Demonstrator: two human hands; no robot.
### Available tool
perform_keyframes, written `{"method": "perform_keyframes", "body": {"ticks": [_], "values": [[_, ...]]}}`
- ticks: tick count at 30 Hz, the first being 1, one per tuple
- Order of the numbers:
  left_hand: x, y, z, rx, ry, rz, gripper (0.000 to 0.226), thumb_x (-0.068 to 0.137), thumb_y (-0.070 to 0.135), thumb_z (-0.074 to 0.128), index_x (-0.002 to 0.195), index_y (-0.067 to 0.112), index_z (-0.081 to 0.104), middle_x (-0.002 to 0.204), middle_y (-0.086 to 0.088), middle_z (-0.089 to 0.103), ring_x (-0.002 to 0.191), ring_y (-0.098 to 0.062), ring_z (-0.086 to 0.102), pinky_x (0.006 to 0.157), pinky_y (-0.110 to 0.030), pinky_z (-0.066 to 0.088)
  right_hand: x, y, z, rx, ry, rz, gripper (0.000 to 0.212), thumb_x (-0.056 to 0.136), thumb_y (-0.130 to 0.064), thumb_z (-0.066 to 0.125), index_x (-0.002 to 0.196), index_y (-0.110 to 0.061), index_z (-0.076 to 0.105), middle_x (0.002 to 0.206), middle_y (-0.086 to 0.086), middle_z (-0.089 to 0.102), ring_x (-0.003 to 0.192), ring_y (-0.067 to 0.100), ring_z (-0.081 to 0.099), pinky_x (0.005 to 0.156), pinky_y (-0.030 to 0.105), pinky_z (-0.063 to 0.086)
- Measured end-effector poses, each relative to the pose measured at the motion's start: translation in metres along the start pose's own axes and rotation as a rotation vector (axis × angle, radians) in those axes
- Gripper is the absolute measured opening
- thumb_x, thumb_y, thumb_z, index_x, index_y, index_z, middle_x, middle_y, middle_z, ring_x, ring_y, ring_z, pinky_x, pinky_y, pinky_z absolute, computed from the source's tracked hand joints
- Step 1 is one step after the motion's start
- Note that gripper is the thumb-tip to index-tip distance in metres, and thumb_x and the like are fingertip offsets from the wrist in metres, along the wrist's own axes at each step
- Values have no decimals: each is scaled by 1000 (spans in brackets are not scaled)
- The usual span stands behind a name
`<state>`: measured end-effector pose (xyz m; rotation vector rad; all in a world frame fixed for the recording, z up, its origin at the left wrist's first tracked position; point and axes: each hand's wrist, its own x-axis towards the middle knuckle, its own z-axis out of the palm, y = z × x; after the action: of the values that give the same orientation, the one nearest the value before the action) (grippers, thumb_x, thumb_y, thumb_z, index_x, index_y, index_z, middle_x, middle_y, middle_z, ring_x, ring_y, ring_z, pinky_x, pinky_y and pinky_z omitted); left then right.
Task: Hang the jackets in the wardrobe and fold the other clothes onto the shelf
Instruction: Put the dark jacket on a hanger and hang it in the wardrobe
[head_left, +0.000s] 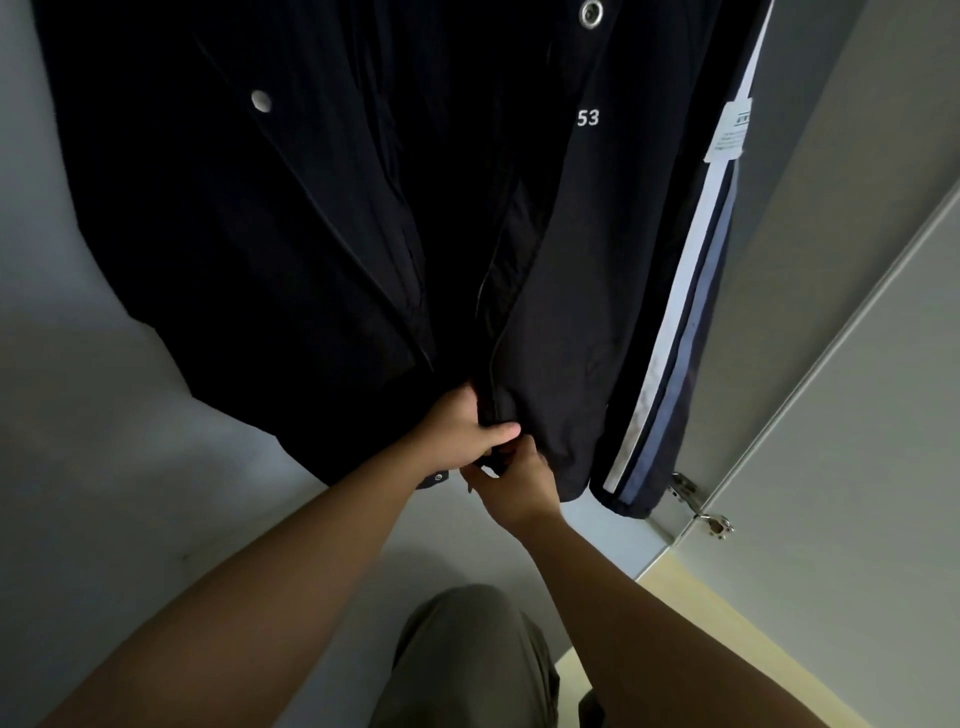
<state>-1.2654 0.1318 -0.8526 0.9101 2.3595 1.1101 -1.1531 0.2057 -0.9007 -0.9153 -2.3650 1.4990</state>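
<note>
Down at the hem of the dark jacket, which hangs inside the wardrobe, both arms reach fwd, nearly straight. Left grip is closed round the hem beside the zip, thumb on top, prob. to keep the fabric taut. Right grip sits just below, fingers curled, pinching the zip's foot; looks like zipping up is starting. Striped jacket hangs just to the right.

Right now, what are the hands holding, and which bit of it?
The dark jacket: left hand and right hand grip its hem by the zipper.
</note>
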Motion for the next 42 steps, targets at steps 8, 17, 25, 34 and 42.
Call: {"method": "perform_keyframes", "body": {"ticks": [8, 17, 25, 34, 42], "values": [[-2, 21, -3, 35, -57, 31, 53, 72, 44, 87, 114, 20, 67, 104, 7, 73, 96, -10, 68, 90, -32, 53, 1, 10, -15, -127, 21, 53, 23, 102, -25, 49, 111, -14, 66, 92, -1, 61, 88, 22, 61, 73, 28, 41], [-23, 8, 13, -108, -119, -89, 34, 81, 22, 85, 110, 22, 68, 98, 4, 72, 83, -6, 71, 63, -13, 53, -7, 13, -43, 450, -74, 94, 26, 103, -7, 46, 99, -25, 65, 94, 11, 73, 78, 20, 74, 64, 30, 60], [-66, 3, 24, -241, -21, -163, 14, 92, 8, 71, 105, 3, 71, 98, -16, 74, 85, -21, 74, 66, -25, 61, -24, 12, -53, 674, -173, 159, 32, 105, -5, 37, 119, -18, 63, 110, 12, 74, 95, 29, 75, 67, 37, 60], [-73, 1, 33, -124, 56, -244, 15, 103, 19, 57, 111, 8, 63, 101, -12, 69, 88, -23, 67, 65, -31, 59, -46, 16, -31, 357, -178, 150, 45, 81, -22, 84, 117, -17, 58, 105, 5, 71, 83, 14, 74, 68, 26, 60], [-83, -13, 33, -452, 74, -327, 12, 102, 7, 57, 91, 11, 61, 92, -16, 67, 73, -18, 66, 51, -18, 54, -50, 17, -20, 70, -48, 191, 10, 103, -22, 49, 108, -18, 56, 100, 12, 66, 84, 31, 69, 75, 47, 62]]}}
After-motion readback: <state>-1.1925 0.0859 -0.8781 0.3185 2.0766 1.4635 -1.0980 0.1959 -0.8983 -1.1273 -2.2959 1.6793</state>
